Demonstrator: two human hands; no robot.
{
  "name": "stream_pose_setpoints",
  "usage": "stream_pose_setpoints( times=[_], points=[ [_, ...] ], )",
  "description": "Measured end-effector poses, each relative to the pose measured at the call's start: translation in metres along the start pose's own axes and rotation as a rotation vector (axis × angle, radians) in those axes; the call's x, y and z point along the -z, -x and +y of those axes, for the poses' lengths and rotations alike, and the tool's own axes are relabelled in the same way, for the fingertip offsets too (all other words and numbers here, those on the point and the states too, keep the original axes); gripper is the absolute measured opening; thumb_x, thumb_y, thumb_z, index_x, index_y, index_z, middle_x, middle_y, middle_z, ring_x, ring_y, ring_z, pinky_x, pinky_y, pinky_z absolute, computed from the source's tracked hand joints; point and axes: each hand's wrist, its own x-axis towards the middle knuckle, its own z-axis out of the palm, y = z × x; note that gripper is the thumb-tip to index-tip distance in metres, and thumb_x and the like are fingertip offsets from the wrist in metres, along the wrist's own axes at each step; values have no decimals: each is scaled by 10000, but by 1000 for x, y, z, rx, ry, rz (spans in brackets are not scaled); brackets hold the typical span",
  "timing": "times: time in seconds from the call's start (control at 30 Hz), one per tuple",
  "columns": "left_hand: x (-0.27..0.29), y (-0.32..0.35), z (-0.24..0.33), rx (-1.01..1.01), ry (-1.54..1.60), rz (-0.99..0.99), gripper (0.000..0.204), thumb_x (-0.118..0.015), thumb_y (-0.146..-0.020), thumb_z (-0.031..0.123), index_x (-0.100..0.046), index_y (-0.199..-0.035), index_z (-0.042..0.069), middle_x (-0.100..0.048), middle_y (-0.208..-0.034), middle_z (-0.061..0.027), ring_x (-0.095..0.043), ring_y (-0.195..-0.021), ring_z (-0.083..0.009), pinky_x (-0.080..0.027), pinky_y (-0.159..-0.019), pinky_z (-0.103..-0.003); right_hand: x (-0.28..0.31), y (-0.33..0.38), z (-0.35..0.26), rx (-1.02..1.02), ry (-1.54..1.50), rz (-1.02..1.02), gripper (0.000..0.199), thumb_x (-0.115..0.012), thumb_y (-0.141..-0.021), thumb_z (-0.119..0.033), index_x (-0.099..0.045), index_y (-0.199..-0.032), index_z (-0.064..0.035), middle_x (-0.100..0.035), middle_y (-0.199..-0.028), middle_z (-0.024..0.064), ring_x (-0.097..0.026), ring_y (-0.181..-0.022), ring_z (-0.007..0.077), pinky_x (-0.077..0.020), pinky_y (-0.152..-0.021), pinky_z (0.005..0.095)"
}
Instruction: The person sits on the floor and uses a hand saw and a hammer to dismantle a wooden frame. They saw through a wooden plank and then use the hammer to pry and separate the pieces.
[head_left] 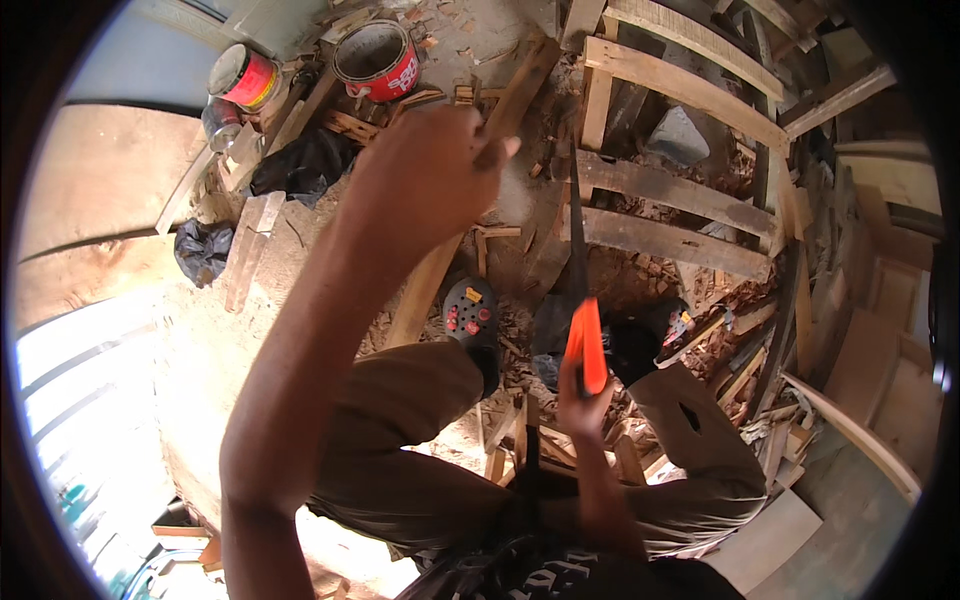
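Note:
My left hand (435, 165) is closed, its back toward me, at a long wooden plank (525, 88). The plank comes out past the knuckles and slants down toward my left knee. My fingers look wrapped around it, though the hand hides most of the grip. Lower and to the right, my right hand (583, 405) grips the orange handle of a handsaw (590, 345). Its dark, narrow blade points away from me, to the right of the plank and apart from it.
A slatted wooden pallet frame (690, 75) lies at the far right. Red paint buckets (376, 62) and black plastic bags (300, 168) are at the far left. Wood scraps and chips litter the ground around my clog (470, 310). Boards (880, 370) lean along the right side.

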Motion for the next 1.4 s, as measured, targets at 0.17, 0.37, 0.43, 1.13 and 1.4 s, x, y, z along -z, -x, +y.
stream_pose_setpoints(
  times=[0.17,0.37,0.43,1.13,1.4],
  points=[
    [-3,-11,18,-45,-34,-124,397,-603,-961,370,-646,-960,-24,-672,-818,-200,-640,-749,-345,-495,-742,-401,-65,-105,-16,0,269,47,278,-703,-868,-166,-573,-693,6,-488,-603,-66,-428,-580,37,-375,-488,303],
    [6,-16,12,-61,5,-62,433,-614,-956,377,-645,-956,-55,-674,-854,-223,-658,-796,-350,-499,-749,-402,9,87,-13,-104,247,0,113,-655,-886,-72,-616,-904,32,-582,-676,33,-552,-682,68,-479,-634,278],
    [1,-17,23,-63,-20,-38,431,-616,-951,378,-651,-961,-52,-679,-876,-232,-666,-827,-366,-502,-756,-412,0,62,-19,-25,251,-32,125,-652,-894,-83,-607,-894,34,-577,-661,27,-527,-650,73,-474,-611,293],
    [-92,-71,-68,185,-262,-267,379,-585,-899,362,-699,-1074,45,-709,-1039,-198,-679,-1009,-366,-544,-865,-465,-101,-158,-46,189,223,58,315,-655,-945,-291,-648,-1046,8,-657,-744,88,-612,-689,152,-501,-678,333],
    [-252,-127,-28,573,567,119,554,-435,-993,464,-676,-1105,-22,-663,-1080,-301,-621,-1054,-464,-482,-922,-524,-68,-160,-32,-142,-37,-13,302,-664,-939,-185,-532,-690,-77,-483,-553,-56,-437,-463,42,-319,-424,250]
  ],
)
